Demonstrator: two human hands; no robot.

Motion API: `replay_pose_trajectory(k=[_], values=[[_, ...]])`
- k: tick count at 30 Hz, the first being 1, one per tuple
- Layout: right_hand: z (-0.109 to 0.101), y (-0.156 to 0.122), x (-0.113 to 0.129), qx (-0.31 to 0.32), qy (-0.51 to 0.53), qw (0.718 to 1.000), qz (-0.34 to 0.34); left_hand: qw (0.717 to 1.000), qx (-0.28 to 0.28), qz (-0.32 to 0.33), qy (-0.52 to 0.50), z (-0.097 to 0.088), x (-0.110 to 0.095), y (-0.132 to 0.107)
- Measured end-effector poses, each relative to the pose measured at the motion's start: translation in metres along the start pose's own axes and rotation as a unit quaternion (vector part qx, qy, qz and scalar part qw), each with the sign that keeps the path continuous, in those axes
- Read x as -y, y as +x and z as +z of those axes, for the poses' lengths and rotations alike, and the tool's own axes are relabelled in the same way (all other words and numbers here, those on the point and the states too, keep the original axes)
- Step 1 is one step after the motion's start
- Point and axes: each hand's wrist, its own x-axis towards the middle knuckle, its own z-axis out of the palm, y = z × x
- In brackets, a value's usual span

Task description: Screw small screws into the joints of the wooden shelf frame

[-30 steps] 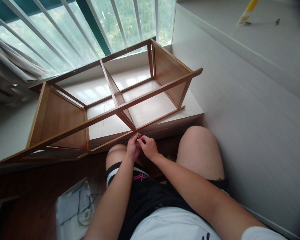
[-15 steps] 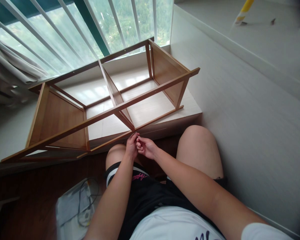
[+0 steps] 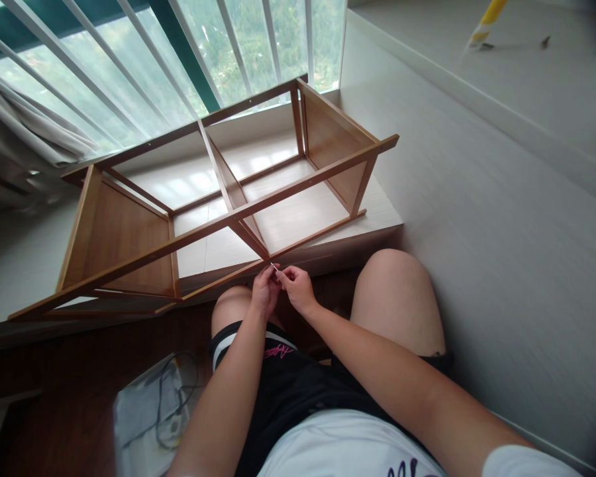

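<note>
A brown wooden shelf frame (image 3: 318,177) lies on its side on a pale ledge, its middle panel (image 3: 226,173) dividing it in two. At the near lower rail, where that panel meets it, both hands are close together. My right hand (image 3: 298,287) pinches a thin, short metal rod (image 3: 275,267), perhaps a hex key; its exact kind is too small to tell. My left hand (image 3: 265,290) is closed beside it, fingertips at the rail's underside by the rod's tip. What its fingers hold, if anything, is hidden.
The pale window ledge (image 3: 385,211) carries the frame. Behind it stand white window bars (image 3: 231,46). A grey wall (image 3: 477,199) rises on the right, a curtain (image 3: 34,119) hangs left. On the dark floor lies a clear plastic-wrapped package (image 3: 144,411) with a dark cord.
My right hand has turned, its knuckles now up and its fingers drawn in around the rod, which shows more plainly. The left hand stays almost in place, and the view shifts slightly.
</note>
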Motion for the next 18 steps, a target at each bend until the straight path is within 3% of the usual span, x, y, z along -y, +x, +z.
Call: replay_pose_trajectory(k=[6,18], values=[[-0.001,-0.006,0.010,-0.007,-0.078,0.996,-0.042,1.000,-0.016,-0.008,0.002,-0.001,0.000,0.001],[0.000,-0.004,0.011,-0.003,-0.108,0.993,-0.056,0.999,-0.029,-0.013,-0.012,-0.001,0.000,0.001]])
